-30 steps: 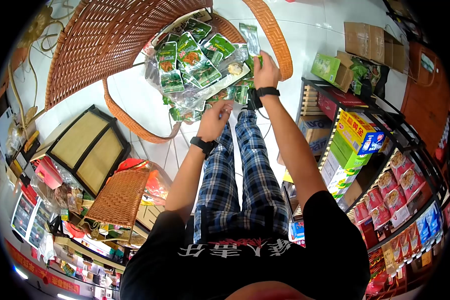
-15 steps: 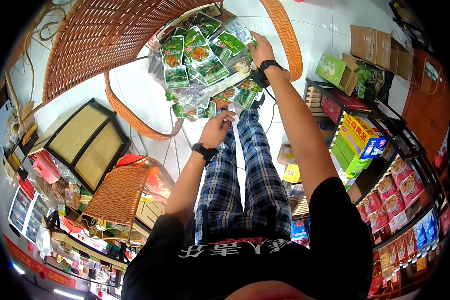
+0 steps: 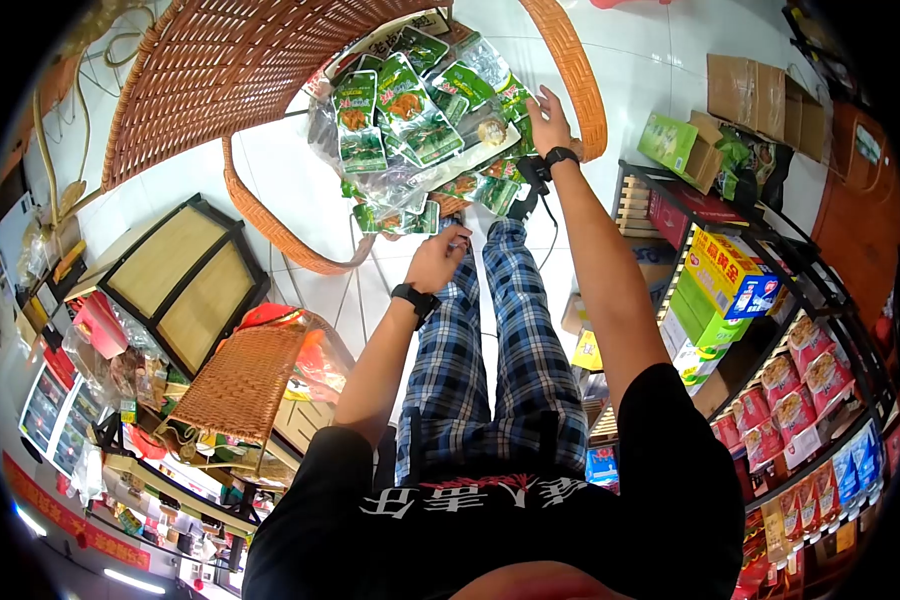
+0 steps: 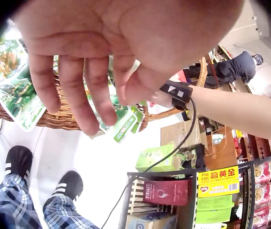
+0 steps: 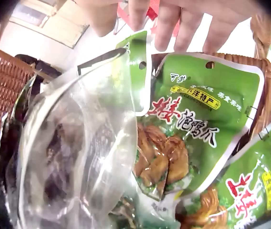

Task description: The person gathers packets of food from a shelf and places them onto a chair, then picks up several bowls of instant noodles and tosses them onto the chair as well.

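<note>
A heap of green snack packets [image 3: 410, 100] lies in a clear plastic bag [image 5: 78, 143] on the seat of a wicker chair [image 3: 220, 70]. My right hand [image 3: 548, 108] reaches over the heap's right side by the armrest, fingers straight and holding nothing. In the right wrist view its fingertips [image 5: 164, 19] hover just above a green packet [image 5: 193, 124]. My left hand [image 3: 442, 255] hangs near the seat's front edge, close to the lowest packets [image 3: 400, 215]. In the left wrist view its fingers [image 4: 78, 90] droop loosely and hold nothing, with packets [image 4: 11, 90] behind them.
A black shelf rack [image 3: 730, 270] with boxes and red snack bags stands at the right. Cardboard boxes [image 3: 760, 90] and a green carton [image 3: 670, 140] sit on the floor beyond it. A wicker basket [image 3: 235, 385] and a wood-framed panel [image 3: 180, 285] are at the left.
A second ago my right hand held a green packet above the chair. It has since set it on the heap and now hovers empty. My left hand has barely moved.
</note>
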The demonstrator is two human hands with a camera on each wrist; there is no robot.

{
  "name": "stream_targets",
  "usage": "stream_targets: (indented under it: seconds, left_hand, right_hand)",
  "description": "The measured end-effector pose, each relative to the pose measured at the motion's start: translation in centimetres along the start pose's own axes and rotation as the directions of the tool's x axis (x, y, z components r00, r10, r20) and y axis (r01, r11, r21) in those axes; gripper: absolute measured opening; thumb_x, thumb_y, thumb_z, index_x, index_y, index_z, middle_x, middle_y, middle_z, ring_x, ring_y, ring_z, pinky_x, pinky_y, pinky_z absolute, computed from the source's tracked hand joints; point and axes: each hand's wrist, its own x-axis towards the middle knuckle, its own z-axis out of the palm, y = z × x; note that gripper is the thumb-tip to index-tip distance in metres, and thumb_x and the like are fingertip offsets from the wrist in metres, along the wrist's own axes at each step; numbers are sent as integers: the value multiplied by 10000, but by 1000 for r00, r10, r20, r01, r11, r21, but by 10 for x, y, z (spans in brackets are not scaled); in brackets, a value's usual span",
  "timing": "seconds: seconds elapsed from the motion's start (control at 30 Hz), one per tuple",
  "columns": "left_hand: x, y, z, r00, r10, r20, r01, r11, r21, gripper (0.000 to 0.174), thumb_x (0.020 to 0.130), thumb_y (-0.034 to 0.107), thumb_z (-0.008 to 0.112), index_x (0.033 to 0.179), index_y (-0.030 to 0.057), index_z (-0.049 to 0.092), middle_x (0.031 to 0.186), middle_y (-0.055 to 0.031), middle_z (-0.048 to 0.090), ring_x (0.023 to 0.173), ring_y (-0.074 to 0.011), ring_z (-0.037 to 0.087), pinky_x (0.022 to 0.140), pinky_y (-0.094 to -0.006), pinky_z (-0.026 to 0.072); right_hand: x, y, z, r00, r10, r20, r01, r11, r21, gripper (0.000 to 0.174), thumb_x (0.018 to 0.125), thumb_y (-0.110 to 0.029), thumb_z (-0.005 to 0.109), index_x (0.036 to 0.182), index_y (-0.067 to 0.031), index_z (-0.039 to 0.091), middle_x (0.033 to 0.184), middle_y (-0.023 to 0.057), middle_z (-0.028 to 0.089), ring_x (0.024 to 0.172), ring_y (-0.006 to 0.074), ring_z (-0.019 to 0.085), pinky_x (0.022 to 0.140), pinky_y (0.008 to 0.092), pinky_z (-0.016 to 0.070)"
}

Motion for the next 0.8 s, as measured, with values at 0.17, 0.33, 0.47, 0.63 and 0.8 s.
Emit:
stream_targets:
  seconds: [0.17,0.33,0.47,0.63,0.8]
  left_hand:
    - [-4,-3,0,1000,-12,14,11,1000,22,274,867,64,535,1137,53,580,946,-113,681,871,-221,662,778,-318,506]
    - [-18,0,-1,999,-14,29,15,999,-33,328,843,28,516,1166,55,565,957,-117,681,898,-221,663,791,-316,503]
    - [-51,-7,-1,998,42,46,-47,991,129,303,864,79,518,1164,82,560,905,-114,685,802,-216,664,715,-320,508]
    - [-124,21,-24,986,26,162,-76,947,311,277,892,218,544,1149,122,580,899,-127,685,764,-262,658,695,-362,506]
    - [-172,11,-64,986,71,149,-121,922,367,302,877,229,549,1159,127,582,937,-121,697,790,-268,680,718,-370,526]
  right_hand:
    - [-18,4,-7,998,-23,-55,25,999,40,547,934,-298,556,1389,-52,379,1302,201,512,1204,256,508,1009,370,406]
    - [-69,5,-8,967,-195,-165,226,955,195,433,905,-151,574,1310,-39,473,1209,162,592,1061,252,595,911,348,466]
    - [-129,-8,-31,992,-120,47,123,990,-71,412,877,-215,614,1254,-71,531,1175,188,602,1052,295,605,881,350,473]
    - [-193,-2,-72,987,141,78,-139,990,-38,371,842,-222,599,1192,-103,568,1089,165,645,1035,323,606,886,379,478]
    - [-261,39,-133,975,160,153,-102,938,-332,215,843,-227,565,990,-104,662,981,111,682,914,296,641,843,380,497]
